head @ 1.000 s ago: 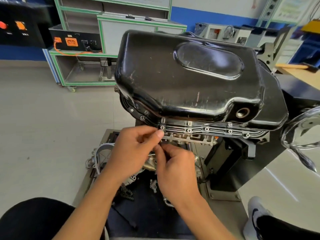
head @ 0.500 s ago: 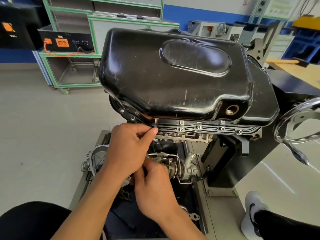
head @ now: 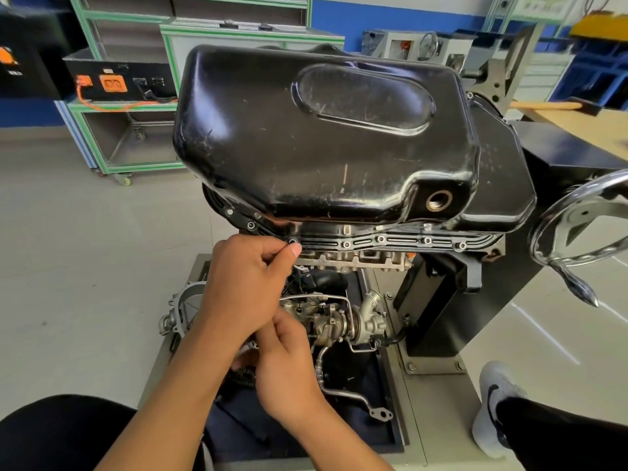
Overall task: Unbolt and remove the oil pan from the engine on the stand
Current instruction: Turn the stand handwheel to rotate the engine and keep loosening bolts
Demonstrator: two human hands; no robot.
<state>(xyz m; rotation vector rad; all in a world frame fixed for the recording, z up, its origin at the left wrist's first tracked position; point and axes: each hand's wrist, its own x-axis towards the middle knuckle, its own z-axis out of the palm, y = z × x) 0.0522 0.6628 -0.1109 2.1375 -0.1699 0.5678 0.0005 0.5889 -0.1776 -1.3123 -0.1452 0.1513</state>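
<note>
Oil pan (head: 323,137) at 12 o'clock, seated on the upturned engine (head: 367,258), flange bolts (head: 380,239) in place; left hand (head: 244,283) curled, thumb against forefinger just under the corner bolt (head: 293,240), anything pinched hidden; right hand (head: 285,362) at its 6 o'clock, fingertips behind the left wrist, grip can't tell; tray (head: 373,433) below holds a turbo (head: 343,322) and pipes (head: 343,392); handwheel (head: 577,226) at 3 o'clock, cut off.

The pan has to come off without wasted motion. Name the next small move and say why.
Probably back out the small silver corner bolt: the left hand has its thumb tip at it, and the glossy black metal oil pan is still seated with more flange bolts in.
</note>
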